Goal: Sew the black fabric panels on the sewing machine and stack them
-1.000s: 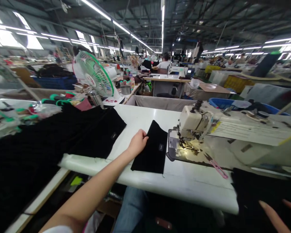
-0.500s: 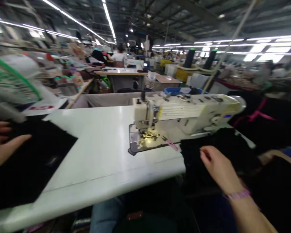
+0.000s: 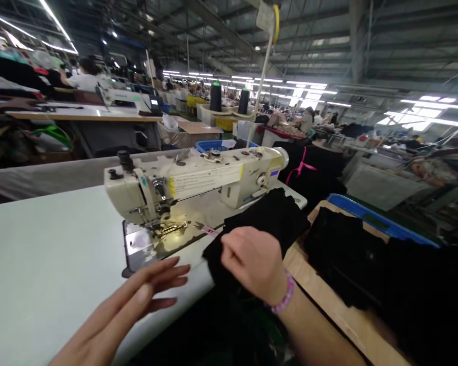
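Observation:
My right hand (image 3: 254,262) is closed on a piece of black fabric (image 3: 269,218) that lies at the right end of the white sewing table (image 3: 41,244), just right of the cream sewing machine (image 3: 191,178). A pink beaded band is on that wrist. My left hand (image 3: 137,300) hovers open over the table's front edge, fingers stretched out toward the machine's metal needle plate (image 3: 145,244), holding nothing. A small pink tool (image 3: 209,231) lies on the machine bed beside the fabric.
A heap of black cloth (image 3: 366,259) rests on a wooden board (image 3: 328,305) at the right, with a blue bin (image 3: 370,218) behind it. Thread cones (image 3: 215,96) stand on a rack behind the machine. Other workstations and people fill the hall beyond.
My view has swung right, away from the black pieces at the left. My left hand let go of the labelled piece and came in front of the machine. My right hand took hold of black fabric.

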A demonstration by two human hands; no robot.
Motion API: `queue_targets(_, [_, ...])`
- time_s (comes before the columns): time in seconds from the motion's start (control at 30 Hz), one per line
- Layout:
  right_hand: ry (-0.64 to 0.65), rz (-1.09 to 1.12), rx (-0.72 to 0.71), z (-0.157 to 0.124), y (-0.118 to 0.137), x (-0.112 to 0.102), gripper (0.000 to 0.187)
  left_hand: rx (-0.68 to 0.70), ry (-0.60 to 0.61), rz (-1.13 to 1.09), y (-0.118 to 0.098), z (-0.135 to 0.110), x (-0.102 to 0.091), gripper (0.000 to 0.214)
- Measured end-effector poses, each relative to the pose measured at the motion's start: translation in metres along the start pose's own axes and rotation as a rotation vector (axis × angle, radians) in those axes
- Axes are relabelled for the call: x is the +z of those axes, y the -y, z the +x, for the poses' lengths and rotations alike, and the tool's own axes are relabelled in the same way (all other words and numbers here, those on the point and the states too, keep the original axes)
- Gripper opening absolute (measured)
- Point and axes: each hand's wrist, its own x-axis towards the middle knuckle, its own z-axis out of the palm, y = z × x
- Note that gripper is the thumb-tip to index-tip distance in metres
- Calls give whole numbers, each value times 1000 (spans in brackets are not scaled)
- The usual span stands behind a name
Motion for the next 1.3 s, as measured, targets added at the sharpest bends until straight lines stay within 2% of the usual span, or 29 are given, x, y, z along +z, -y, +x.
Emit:
queue_targets(0.07, [47,143,-205,-2,33,14,16,-167,137,-279,-8,5,17,76])
queue_targets(0.17, [92,359,-431,-17,77,43,23,-348,279,-397,-13,21,35,62])
queue_targets(0.23, [114,474,-536,-28,96,56,25,-396,295,-414,-10,30,38,47])
queue_targets(0.3, [94,543,-539,-33,99,57,22,-346,281,-445,-4,30,35,50])
queue_targets(0.33, [67,562,-483,-32,94,53,17,-296,269,-452,-2,27,32,53])
queue_targets(0.4, [28,570,-221,-24,78,42,11,-222,251,-419,0,18,24,54])
queue_targets(0.47, [-34,529,165,-13,57,31,22,-193,238,-340,-1,6,18,53])
queue_targets(0.53, [5,572,389,-4,42,29,26,-164,238,-254,-3,-3,13,54])
queue_targets(0.57, [56,620,453,0,37,30,24,-137,234,-206,-3,-7,12,54])
queue_targets(0.7, [310,874,556,5,34,38,12,2,182,-14,0,-15,11,48])
queue_targets(0.8, [435,1028,612,6,33,38,10,64,110,52,2,-18,11,41])
queue_targets(0.93, [619,1129,595,7,28,33,14,127,-18,167,2,-23,13,30])
queue_targets(1.03, [736,1144,575,6,25,31,15,184,-65,267,0,-28,15,28])
queue_targets(1.1, [770,1119,576,6,23,31,16,196,-91,284,0,-31,16,28])
queue_targets(1.2, [720,1093,601,5,24,31,15,184,-137,296,0,-34,18,28])
queue_targets(1.23, [686,1087,612,5,26,31,14,199,-184,314,1,-35,19,28])
queue_targets(1.3, [635,1067,635,4,30,31,13,311,-365,389,2,-37,22,24])
